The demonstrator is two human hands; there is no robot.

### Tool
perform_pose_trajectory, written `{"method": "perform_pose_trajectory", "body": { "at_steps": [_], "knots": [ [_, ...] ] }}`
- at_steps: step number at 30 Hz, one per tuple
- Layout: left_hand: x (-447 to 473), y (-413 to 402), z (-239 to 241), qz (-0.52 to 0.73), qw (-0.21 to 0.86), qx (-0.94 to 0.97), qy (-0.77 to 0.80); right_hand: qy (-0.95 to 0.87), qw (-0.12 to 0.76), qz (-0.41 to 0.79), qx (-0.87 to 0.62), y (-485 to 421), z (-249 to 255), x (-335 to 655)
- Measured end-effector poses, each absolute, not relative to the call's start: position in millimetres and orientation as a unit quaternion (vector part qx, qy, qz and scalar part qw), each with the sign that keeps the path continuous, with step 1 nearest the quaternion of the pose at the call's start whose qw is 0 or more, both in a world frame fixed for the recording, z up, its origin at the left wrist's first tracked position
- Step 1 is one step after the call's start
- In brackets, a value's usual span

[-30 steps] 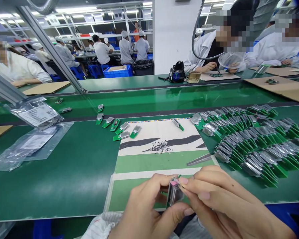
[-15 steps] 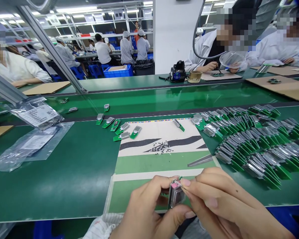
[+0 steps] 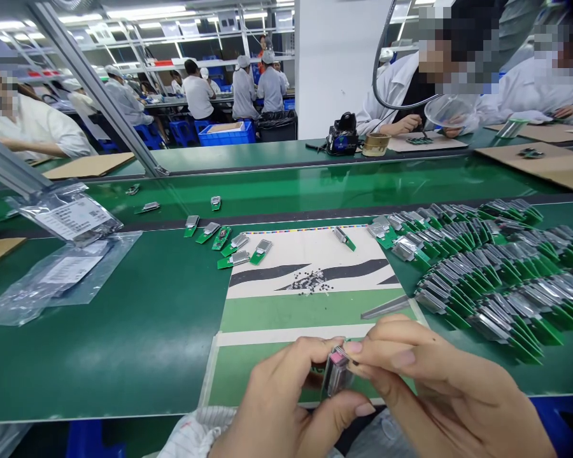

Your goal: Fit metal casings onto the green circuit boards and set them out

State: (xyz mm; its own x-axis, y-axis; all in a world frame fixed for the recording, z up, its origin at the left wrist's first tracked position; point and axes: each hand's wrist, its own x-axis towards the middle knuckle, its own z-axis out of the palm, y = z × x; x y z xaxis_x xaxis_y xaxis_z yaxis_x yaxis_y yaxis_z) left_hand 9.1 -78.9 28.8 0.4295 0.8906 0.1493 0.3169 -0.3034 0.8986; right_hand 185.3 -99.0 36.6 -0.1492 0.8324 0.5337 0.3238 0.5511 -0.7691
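My left hand [image 3: 286, 394] is closed round a small circuit board [image 3: 338, 375] with a silvery casing, held upright above the mat's near edge. Pink shows at the board's top end. The thumb and index finger of my right hand [image 3: 424, 375] pinch at that top corner, touching it; what lies between these fingertips is too small to make out. Just beyond my right hand, metal tweezers [image 3: 384, 308] lie on the mat. A scatter of tiny dark parts [image 3: 310, 281] is further up the mat, with a single board [image 3: 344, 238] near its far edge.
Many boards [image 3: 458, 273] stand in curved rows at right. Several more [image 3: 233, 259] lie at the mat's far left corner. Plastic bags [image 3: 71, 267] are at left. A green belt [image 3: 277, 187] crosses behind, and co-workers sit beyond it.
Loose boards on the belt have shifted to the right. My right hand has turned slightly at the board's top corner. My left hand keeps its hold in nearly the same place.
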Motion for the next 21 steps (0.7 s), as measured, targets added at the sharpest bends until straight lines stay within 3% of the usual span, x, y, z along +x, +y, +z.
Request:
{"method": "perform_pose_trajectory", "body": {
  "at_steps": [4, 11, 21],
  "knots": [
    [8, -79, 25, 0.343, 0.426, 0.727, 0.415, -0.651, 0.582, 0.279, -0.400, -100, 31, 185],
    [12, -75, 38, 0.306, 0.428, 0.732, 0.433, -0.623, 0.578, 0.274, -0.450, -99, 32, 179],
    [8, -72, 31, 0.258, 0.348, 0.772, 0.466, -0.601, 0.581, 0.349, -0.422, -86, 35, 178]
  ]
}}
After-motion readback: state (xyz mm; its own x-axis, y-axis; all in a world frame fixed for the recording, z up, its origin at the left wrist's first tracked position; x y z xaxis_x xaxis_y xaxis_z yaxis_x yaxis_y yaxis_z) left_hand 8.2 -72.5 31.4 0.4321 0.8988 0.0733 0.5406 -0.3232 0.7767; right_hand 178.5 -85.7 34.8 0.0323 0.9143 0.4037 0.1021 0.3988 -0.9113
